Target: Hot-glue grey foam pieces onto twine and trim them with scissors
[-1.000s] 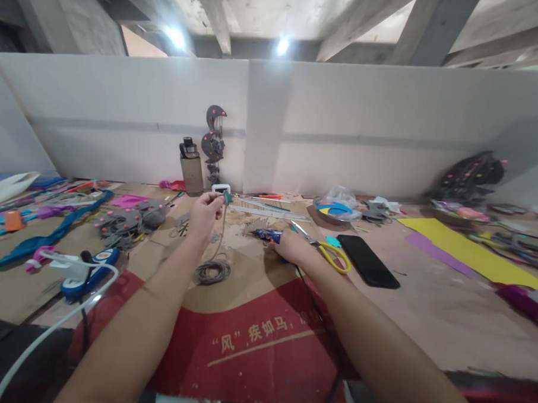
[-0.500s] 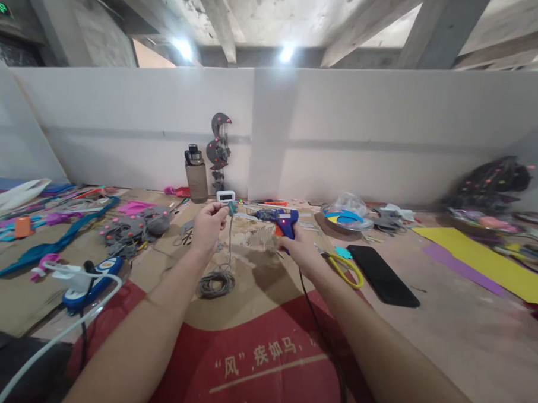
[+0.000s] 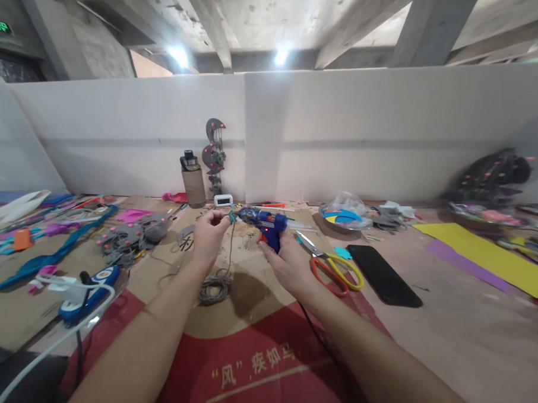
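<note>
We log smooth, plastic-looking blue glue gun (image 3: 273, 224), matt fibrous cord (image 3: 214, 289), shiny metal scissor blades (image 3: 307, 242), smooth plastic-looking handles (image 3: 347, 264), sleek dark phone (image 3: 384, 275), matt cardboard (image 3: 234, 326), see-through plastic-looking bottle (image 3: 193, 185); we tag the bag (image 3: 348, 205) as thin, crinkly, clear plastic.

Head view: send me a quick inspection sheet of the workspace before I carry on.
Surface: brown-and-red printed cardboard lying on a pinkish tabletop.
Items in use: blue glue gun, nozzle close to a small teal piece, contact unclear; coiled grey cord below.
Hands: left hand pinches the teal piece; right hand grips the glue gun.
Clutter: metal scissors with red and yellow handles, beside a flat black phone.
Cables: black cable trails from under the right wrist; white cable loops by a blue-and-white power strip.
Surroundings: white upright panels, brownish bottle in front.
Other people: nothing seen.
</note>
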Action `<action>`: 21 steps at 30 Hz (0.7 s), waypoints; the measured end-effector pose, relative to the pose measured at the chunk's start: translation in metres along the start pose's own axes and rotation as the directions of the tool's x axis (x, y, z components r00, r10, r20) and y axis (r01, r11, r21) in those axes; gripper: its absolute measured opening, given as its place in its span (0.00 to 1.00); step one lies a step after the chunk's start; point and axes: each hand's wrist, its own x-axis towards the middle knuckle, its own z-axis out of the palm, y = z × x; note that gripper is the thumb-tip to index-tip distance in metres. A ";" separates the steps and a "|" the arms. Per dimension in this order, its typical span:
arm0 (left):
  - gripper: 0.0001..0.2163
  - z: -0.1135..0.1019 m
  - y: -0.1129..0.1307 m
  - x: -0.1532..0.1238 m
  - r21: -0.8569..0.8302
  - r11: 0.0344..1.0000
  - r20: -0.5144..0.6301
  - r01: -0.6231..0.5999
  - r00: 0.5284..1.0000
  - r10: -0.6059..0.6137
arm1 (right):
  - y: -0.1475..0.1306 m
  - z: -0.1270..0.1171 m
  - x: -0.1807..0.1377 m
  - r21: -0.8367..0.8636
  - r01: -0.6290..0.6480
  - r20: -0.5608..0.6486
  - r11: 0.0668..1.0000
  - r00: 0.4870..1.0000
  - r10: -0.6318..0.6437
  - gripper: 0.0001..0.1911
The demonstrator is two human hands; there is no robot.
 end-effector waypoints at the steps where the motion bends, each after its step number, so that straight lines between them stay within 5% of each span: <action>1: 0.06 0.000 0.000 0.000 0.008 1.000 -0.005 -0.003 1.000 0.003 | -0.001 -0.001 0.000 -0.006 -0.008 0.009 1.000 1.000 0.008 0.18; 21: 0.05 0.003 0.005 -0.004 -0.026 0.999 -0.025 0.046 0.999 -0.046 | 0.000 0.002 -0.002 -0.099 0.012 0.040 0.995 0.999 -0.008 0.17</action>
